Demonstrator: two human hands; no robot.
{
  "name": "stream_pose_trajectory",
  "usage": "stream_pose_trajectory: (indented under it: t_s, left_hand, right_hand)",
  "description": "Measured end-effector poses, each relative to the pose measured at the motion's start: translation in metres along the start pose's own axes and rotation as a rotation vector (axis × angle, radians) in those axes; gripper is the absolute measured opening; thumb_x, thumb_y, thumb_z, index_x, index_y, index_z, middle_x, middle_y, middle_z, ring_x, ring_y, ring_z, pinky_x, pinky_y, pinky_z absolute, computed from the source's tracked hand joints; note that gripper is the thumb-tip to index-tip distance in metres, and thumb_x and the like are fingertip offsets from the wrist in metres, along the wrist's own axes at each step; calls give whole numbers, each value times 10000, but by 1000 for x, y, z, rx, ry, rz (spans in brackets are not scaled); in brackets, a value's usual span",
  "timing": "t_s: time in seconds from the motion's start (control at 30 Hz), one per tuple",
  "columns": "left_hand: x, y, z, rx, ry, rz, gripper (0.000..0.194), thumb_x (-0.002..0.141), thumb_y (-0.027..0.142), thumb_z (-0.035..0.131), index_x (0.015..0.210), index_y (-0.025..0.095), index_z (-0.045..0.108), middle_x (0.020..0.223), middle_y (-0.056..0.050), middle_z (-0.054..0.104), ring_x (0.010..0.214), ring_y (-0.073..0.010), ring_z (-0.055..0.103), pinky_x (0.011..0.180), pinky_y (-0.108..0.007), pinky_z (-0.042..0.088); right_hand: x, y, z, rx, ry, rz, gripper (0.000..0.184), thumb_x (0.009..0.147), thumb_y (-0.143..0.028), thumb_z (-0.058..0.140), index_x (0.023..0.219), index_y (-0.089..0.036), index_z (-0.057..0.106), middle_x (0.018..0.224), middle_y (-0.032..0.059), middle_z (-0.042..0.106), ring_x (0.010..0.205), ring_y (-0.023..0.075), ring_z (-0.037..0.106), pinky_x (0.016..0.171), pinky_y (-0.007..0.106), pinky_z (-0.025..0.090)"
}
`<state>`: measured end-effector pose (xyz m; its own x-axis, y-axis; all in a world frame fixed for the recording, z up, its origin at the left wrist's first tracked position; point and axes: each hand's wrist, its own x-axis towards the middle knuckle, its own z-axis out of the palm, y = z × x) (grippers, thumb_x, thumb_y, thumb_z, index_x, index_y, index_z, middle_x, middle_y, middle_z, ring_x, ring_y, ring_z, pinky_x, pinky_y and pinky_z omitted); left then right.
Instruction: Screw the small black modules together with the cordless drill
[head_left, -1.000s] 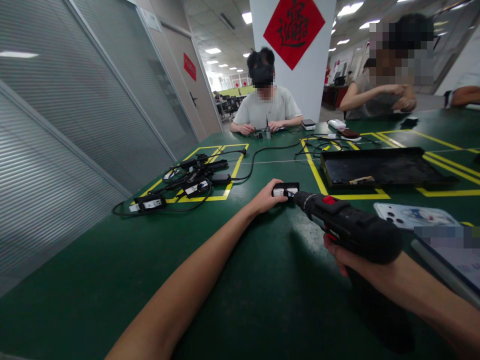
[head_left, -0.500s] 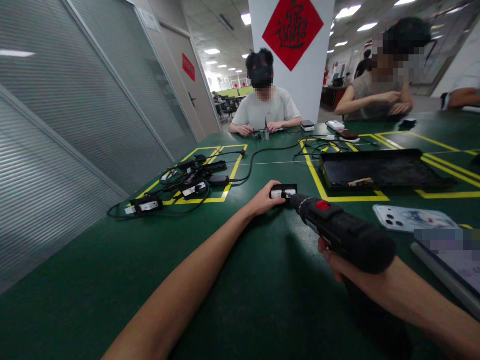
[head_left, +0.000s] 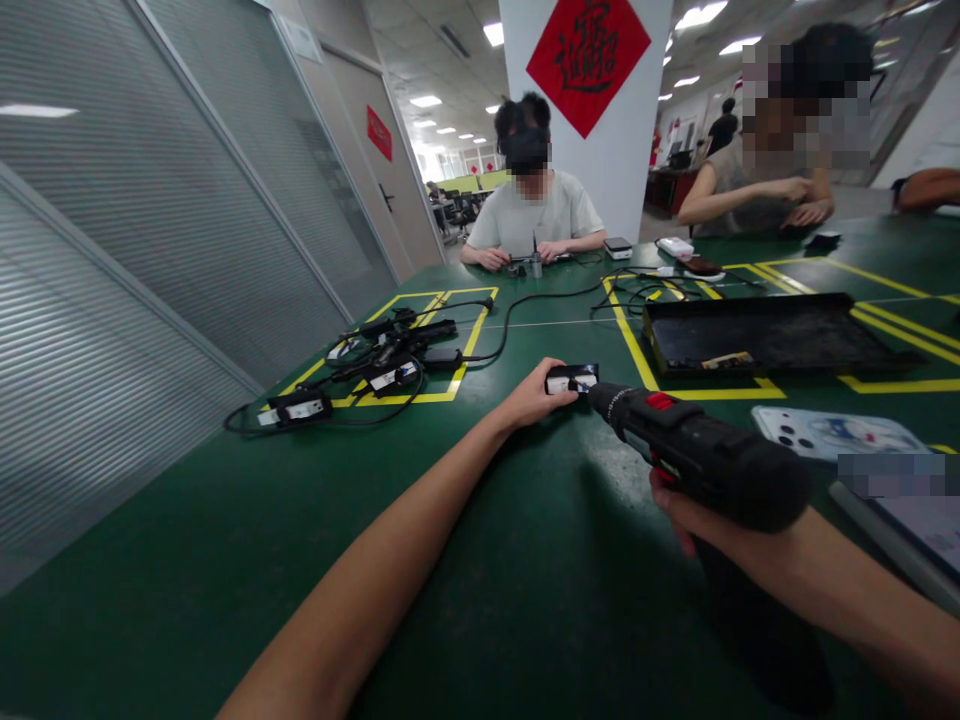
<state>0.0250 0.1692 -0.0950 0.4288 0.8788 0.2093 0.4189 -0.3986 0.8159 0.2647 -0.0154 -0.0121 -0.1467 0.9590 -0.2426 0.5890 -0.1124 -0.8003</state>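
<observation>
My left hand (head_left: pixel 541 392) is closed around the left end of a small black case with a white part inside (head_left: pixel 561 384), keeping it on the green table. A black cordless drill (head_left: pixel 697 450) with red accents is gripped by its handle in my right hand (head_left: pixel 697 515). The drill points away to the left, and its bit meets the right part of the white piece. Whether a screw sits under the bit is too small to tell. The fingers of my right hand are partly hidden behind the drill.
Left of my hand lies a pile of black power adapters and cables (head_left: pixel 390 350) in a yellow-taped area. At the right are a black tray (head_left: pixel 772 335), a phone (head_left: pixel 840 432) and a grey flat object (head_left: pixel 885 530). Two people (head_left: pixel 532 210) sit across the table (head_left: pixel 480 600).
The view has shifted slightly. The drill and my right hand sit a little farther right in the picture; the bit stays at the case, and my left hand keeps its hold.
</observation>
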Motion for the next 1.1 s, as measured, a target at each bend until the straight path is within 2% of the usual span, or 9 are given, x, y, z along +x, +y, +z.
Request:
stream_pose_trajectory:
  t_s: [0.1, 0.23, 0.37, 0.6, 0.67, 0.8, 0.93, 1.0, 1.1]
  left_hand:
    - [0, 2, -1, -10, 2, -7, 509, 746, 385, 651, 1169, 173, 462, 985, -41, 572, 834, -164, 549, 740, -280, 448]
    - [0, 3, -1, -6, 9, -27, 503, 741, 377, 654, 1164, 179, 469, 1002, -41, 583, 841, -168, 554, 756, -291, 448]
    - [0, 2, 0, -17, 3, -25, 499, 743, 376, 649, 1163, 175, 468, 969, -34, 583, 814, -164, 549, 722, -279, 442]
    - [0, 1, 0, -25, 7, -38, 507, 733, 372, 658, 1164, 181, 471, 986, -31, 587, 825, -164, 557, 740, -277, 447]
    - [0, 2, 0, -19, 8, -41, 512, 733, 376, 659, 1168, 183, 471, 989, -31, 590, 828, -166, 559, 746, -281, 449]
    - [0, 1, -1, -9, 8, -27, 506, 737, 393, 657, 1162, 182, 482, 980, -30, 590, 841, -171, 559, 754, -287, 450]
    - [1, 1, -2, -30, 5, -19, 503, 737, 382, 658, 1162, 180, 481, 962, -24, 584, 822, -164, 554, 731, -277, 445]
    - [1, 1, -1, -42, 5, -21, 504, 733, 371, 661, 1163, 181, 481, 965, -23, 585, 822, -163, 554, 730, -277, 445]
    - [1, 2, -1, -54, 5, -25, 502, 731, 376, 660, 1159, 180, 483, 978, -26, 586, 839, -166, 558, 748, -283, 449]
  right_hand:
    - [-3, -4, 0, -8, -1, 15, 344, 807, -571, 518, 774, -234, 581, 642, -5, 612, 560, 157, 578, 443, 265, 441]
    - [-6, -12, 2, 44, 30, -26, 273, 792, -505, 571, 784, -232, 582, 634, -22, 606, 579, 145, 594, 520, 258, 500]
    - [-5, -12, 4, -12, 48, -8, 293, 794, -517, 559, 790, -225, 583, 577, -22, 598, 528, 146, 579, 497, 273, 493]
    - [-6, -11, 5, 71, 43, -32, 345, 800, -536, 550, 969, -238, 595, 617, -19, 617, 572, 163, 606, 519, 290, 506]
    - [-6, -8, 3, 3, 41, -43, 319, 811, -545, 529, 854, -240, 614, 607, -4, 619, 575, 174, 609, 495, 298, 488]
    - [-3, -2, 1, -113, 37, -14, 435, 822, -583, 480, 594, -227, 579, 587, 25, 622, 523, 170, 585, 439, 298, 436]
    - [-2, -5, 3, -60, 58, -12, 373, 808, -582, 509, 798, -233, 639, 601, 11, 631, 593, 189, 613, 475, 298, 458]
    - [-3, -9, 4, -10, 55, -26, 380, 806, -571, 524, 949, -232, 619, 598, -8, 622, 605, 187, 616, 496, 295, 476]
    - [-5, -14, 3, 42, 33, -29, 414, 805, -566, 534, 1048, -233, 575, 613, -23, 613, 597, 176, 606, 522, 295, 488]
